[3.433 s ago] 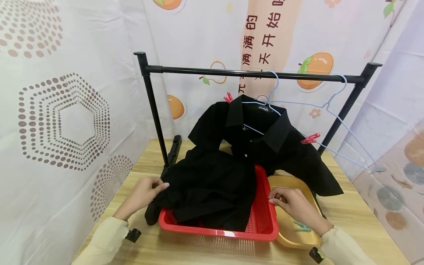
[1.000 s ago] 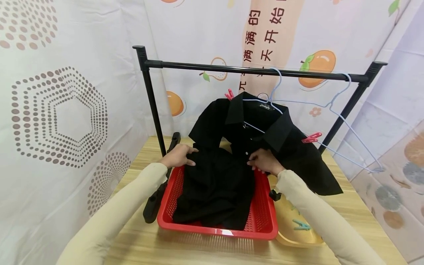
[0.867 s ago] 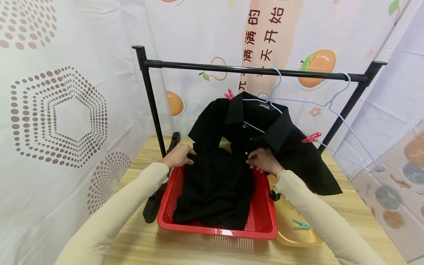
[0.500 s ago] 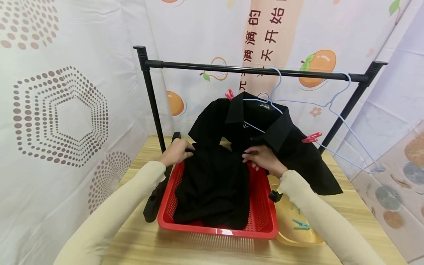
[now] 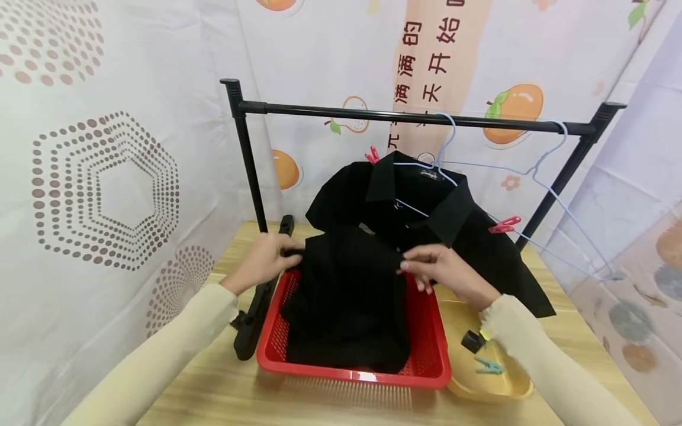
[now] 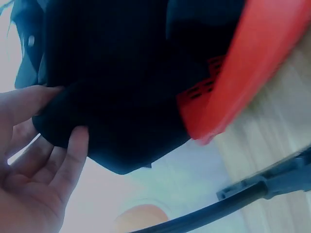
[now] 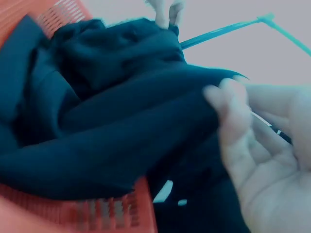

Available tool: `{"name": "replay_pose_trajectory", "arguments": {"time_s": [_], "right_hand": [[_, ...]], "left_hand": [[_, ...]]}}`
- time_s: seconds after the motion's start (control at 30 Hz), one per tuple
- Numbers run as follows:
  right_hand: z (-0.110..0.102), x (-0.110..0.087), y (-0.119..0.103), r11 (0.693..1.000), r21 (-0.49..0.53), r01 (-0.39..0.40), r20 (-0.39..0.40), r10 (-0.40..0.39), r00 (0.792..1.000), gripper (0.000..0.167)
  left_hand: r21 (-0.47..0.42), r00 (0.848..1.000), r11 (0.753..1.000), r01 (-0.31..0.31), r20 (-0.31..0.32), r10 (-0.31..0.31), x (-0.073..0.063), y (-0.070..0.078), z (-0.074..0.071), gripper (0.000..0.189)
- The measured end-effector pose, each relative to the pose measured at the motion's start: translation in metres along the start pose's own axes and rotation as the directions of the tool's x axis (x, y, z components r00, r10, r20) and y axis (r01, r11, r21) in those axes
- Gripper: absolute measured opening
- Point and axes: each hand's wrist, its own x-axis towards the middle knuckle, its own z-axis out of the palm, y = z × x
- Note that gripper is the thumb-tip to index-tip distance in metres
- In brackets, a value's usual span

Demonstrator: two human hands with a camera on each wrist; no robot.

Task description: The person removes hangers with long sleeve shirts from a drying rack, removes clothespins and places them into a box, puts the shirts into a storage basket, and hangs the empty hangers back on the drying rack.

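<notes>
In the head view, black cloth (image 5: 346, 307) lies in a red basket (image 5: 351, 374), its far edge raised between both hands. My left hand (image 5: 266, 258) pinches the cloth's left corner between thumb and fingers, as the left wrist view also shows. At the opposite corner, my right hand (image 5: 450, 271) pinches the edge; thumb and forefinger meet on the fabric in the right wrist view. Behind the raised edge a black short-sleeved shirt (image 5: 490, 260) hangs on a pale blue wire hanger (image 5: 453, 131). The raised cloth overlaps the shirt's front and hides part of it.
A black rack (image 5: 341, 112) spans the table (image 5: 213, 370), a second blue hanger (image 5: 544, 155) at its right end. Pink clothespins (image 5: 504, 225) grip the shirt's shoulders. Right of the basket, a yellow tray (image 5: 487, 395) holds green clothespins (image 5: 488, 366).
Both hands have moved from the basket's sides to the far edge of the black cloth, pinched its corners and raised that edge. The hanging shirt has stayed in place.
</notes>
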Motion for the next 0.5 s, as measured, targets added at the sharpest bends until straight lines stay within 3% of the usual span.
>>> {"name": "replay_pose_trajectory", "arguments": {"time_s": [0.07,0.13,0.23,0.3,0.37,0.43,0.47,0.5], "right_hand": [[0.003,-0.012,0.005,0.991,-0.118,0.055,0.116,-0.041,0.992,0.018],[0.010,-0.023,0.013,0.960,-0.246,0.134,0.223,-0.078,0.972,0.014],[0.023,-0.035,0.023,0.869,-0.422,0.256,0.330,-0.116,0.937,0.007],[0.031,-0.039,0.028,0.801,-0.505,0.321,0.372,-0.133,0.919,0.003],[0.037,-0.042,0.031,0.750,-0.560,0.352,0.394,-0.132,0.909,0.006],[0.040,-0.042,0.032,0.738,-0.576,0.351,0.406,-0.114,0.907,0.007],[0.041,-0.041,0.032,0.740,-0.577,0.346,0.406,-0.107,0.908,0.006],[0.041,-0.040,0.033,0.744,-0.576,0.340,0.401,-0.105,0.910,0.004]], "left_hand": [[0.007,0.997,0.999,-0.052,0.062,0.051,-0.014,0.005,0.008,0.018],[0.020,0.987,0.995,-0.098,0.131,0.095,-0.028,0.009,0.018,0.016],[0.017,0.958,0.992,-0.125,0.263,0.116,-0.044,0.010,0.031,0.015],[0.008,0.927,0.993,-0.115,0.361,0.104,-0.050,0.009,0.036,0.017],[-0.016,0.882,0.994,-0.109,0.459,0.104,-0.051,0.007,0.039,0.021],[-0.057,0.839,0.993,-0.101,0.532,0.116,-0.050,0.005,0.039,0.025],[-0.076,0.825,0.992,-0.097,0.552,0.123,-0.048,0.004,0.038,0.026],[-0.095,0.821,0.991,-0.098,0.555,0.134,-0.046,0.003,0.038,0.026]]}}
